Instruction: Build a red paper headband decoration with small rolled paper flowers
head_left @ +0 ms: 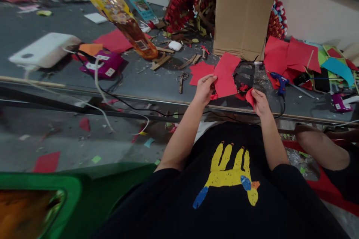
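Note:
My left hand point(205, 89) pinches the lower left edge of a large piece of red paper point(226, 76), which it holds up just above the table's front edge. Between the thumb and fingers of my right hand point(260, 101) is a smaller, folded-looking red scrap point(250, 99), apart from the large piece. Another red paper piece with a jagged edge point(201, 71) lies left of the large one. Dark material and red bits show on the table between my hands. A blue glue gun point(279, 81) rests to the right of my right hand.
A tall cardboard box point(243, 15) stands behind my hands. Two bottles, one amber point(134, 31) and one pale blue point(139, 2), stand at the left. A white power bank-like device point(46, 50) and cables lie farther left. A co-worker's leg point(322, 145) is at the right.

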{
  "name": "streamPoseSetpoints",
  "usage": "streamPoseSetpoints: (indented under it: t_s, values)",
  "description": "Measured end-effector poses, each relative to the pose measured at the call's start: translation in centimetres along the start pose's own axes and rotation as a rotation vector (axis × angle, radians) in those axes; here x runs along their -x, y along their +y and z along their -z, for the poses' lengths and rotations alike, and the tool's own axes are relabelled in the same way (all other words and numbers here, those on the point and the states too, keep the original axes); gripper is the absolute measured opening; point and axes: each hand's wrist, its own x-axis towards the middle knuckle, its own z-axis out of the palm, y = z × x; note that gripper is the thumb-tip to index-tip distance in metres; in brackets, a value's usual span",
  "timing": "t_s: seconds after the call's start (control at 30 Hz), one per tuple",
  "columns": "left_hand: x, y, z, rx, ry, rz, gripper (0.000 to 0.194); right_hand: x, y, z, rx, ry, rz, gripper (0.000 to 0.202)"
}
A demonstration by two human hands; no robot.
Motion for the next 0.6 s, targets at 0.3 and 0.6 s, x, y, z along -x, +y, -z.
streamPoseSetpoints:
  t_s: [0.3,0.6]
  values:
    - [-0.01,-0.14,0.20,-0.001,-0.053,-0.035,0.031,0.02,-0.24,0.36,-0.025,-0.008,0.019,0.040]
    - [0.02,-0.01,0.28,-0.028,-0.052,-0.004,0.032,-0.18,-0.87,0.86,-0.124,-0.072,-0.119,0.035]
